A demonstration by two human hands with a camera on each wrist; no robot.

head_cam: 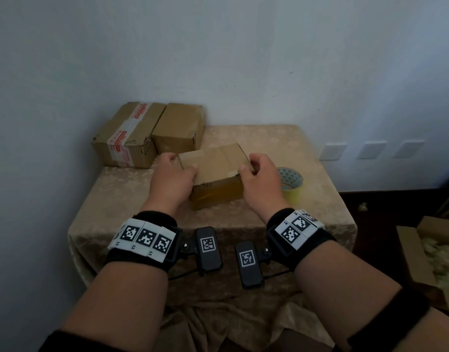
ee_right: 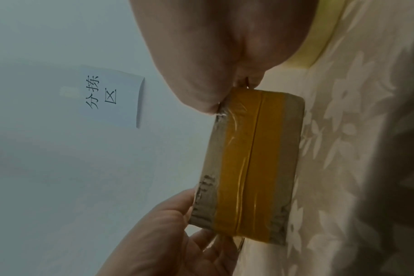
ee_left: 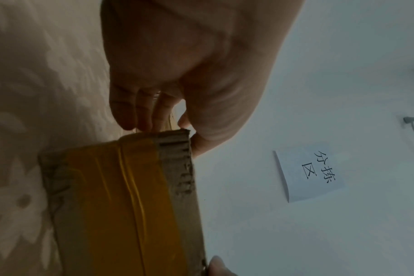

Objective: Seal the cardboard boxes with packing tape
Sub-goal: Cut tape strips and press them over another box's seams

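Observation:
A small cardboard box (head_cam: 214, 171) stands in the middle of the table, its near face covered with glossy yellowish tape (ee_right: 250, 158). My left hand (head_cam: 171, 177) grips its left end, thumb on top and fingers down the side (ee_left: 140, 115). My right hand (head_cam: 261, 177) grips the right end the same way. The box (ee_left: 121, 205) rests on the cloth. A roll of clear packing tape (head_cam: 292, 182) lies just right of my right hand, partly hidden by it.
Two more cardboard boxes (head_cam: 128, 134) (head_cam: 179, 128) stand at the table's back left against the wall. An open carton with filling (head_cam: 431, 260) sits on the floor to the right. A paper note (ee_left: 307, 171) hangs on the wall. The patterned tablecloth (head_cam: 132, 189) covers the table.

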